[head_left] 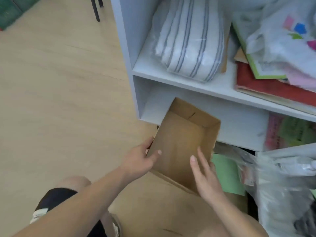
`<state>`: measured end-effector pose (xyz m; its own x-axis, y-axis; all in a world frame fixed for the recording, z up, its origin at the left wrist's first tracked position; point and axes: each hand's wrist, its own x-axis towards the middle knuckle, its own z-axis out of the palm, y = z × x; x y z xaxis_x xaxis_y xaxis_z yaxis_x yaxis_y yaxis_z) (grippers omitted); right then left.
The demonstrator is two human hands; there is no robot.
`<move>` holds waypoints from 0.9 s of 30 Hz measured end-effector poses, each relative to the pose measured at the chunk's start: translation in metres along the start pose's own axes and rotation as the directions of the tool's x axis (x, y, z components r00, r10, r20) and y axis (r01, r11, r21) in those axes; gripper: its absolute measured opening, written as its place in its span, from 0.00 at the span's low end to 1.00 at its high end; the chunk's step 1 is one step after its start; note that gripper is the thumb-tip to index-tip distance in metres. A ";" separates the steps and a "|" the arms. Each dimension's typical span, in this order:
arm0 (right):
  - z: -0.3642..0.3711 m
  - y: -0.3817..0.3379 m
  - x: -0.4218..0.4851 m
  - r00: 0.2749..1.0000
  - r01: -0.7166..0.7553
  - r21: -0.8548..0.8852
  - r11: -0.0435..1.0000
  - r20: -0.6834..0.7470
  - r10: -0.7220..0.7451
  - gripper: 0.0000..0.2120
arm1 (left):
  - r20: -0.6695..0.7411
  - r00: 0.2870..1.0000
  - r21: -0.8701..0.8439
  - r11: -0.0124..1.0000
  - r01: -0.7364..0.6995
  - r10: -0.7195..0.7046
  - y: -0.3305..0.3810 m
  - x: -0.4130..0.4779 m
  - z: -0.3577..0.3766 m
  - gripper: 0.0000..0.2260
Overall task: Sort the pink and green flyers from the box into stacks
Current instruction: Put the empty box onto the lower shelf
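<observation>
Sorting is judged nearly done: the cardboard box [181, 137], at the frame's centre, is seen empty, its left wall gripped by the left hand [142, 159], the right hand [206, 178] laid straight-fingered against its right wall. Pink and green flyers [289, 132] lie at the right on the lower shelf [239, 124]; setting the box aside is called for next. Their print cannot be read.

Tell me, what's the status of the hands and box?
Left hand grips the box by its left wall. Right hand flat at its right wall, fingers straight. Box looks empty. Plastic bag crowds its right side.
</observation>
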<state>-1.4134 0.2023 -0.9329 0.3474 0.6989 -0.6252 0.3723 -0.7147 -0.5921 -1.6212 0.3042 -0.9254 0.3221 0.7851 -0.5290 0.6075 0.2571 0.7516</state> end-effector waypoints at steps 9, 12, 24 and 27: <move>-0.012 0.013 0.095 0.966 0.257 -0.060 0.964 -0.012 -0.259 0.65 | 0.025 0.990 0.181 0.973 -0.140 0.137 -0.045 0.095 0.018 0.63; -0.012 0.021 0.099 0.937 0.335 -0.118 0.935 -0.066 -0.344 0.66 | -0.046 0.977 0.243 0.951 -0.192 0.209 -0.049 0.102 0.016 0.52; -0.016 0.002 0.095 0.818 0.127 -0.092 0.988 -0.553 -0.157 0.23 | -0.344 0.856 0.507 0.844 -0.177 0.386 -0.019 0.090 0.032 0.17; -0.007 -0.002 0.091 0.882 0.231 -0.074 0.970 -0.406 -0.241 0.23 | -0.345 0.830 0.597 0.785 -0.167 0.438 -0.017 0.087 0.037 0.13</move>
<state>-1.3770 0.2674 -0.9848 0.5658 0.7993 -0.2026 0.5052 -0.5302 -0.6809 -1.5769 0.3477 -0.9991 0.2834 0.9586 0.0264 0.8563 -0.2654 0.4431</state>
